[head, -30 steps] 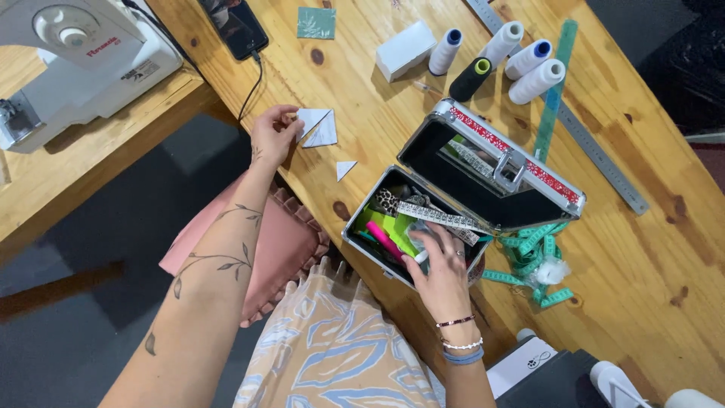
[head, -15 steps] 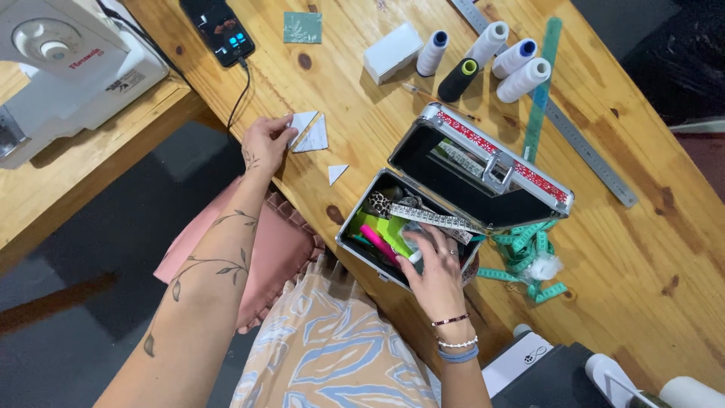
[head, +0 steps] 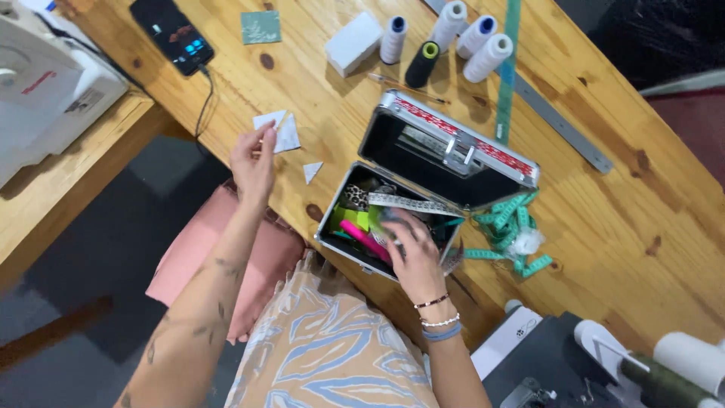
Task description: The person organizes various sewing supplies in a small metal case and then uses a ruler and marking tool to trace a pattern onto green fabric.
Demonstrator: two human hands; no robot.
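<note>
My left hand [head: 254, 160] is lifted at the near edge of the wooden table [head: 619, 227], fingertips touching a white paper piece [head: 279, 130] folded into triangles. A small white triangle [head: 311, 171] lies beside it. My right hand [head: 411, 253] reaches into the open silver sewing case [head: 461, 151], fingers down among pink and green items and a patterned tape; what it holds is blurred. The lid stands open toward the far side.
A teal measuring tape [head: 510, 227] lies bunched right of the case. Several thread spools [head: 453, 34], a white box [head: 353, 43], a metal ruler [head: 563, 125], a phone [head: 172, 36] on a cable and a white sewing machine [head: 45, 83] sit farther back. A pink cushion [head: 211, 264] is below.
My left hand has lifted slightly off the folded paper. My right hand has pushed deeper into the case's contents. The camera view has shifted a little.
</note>
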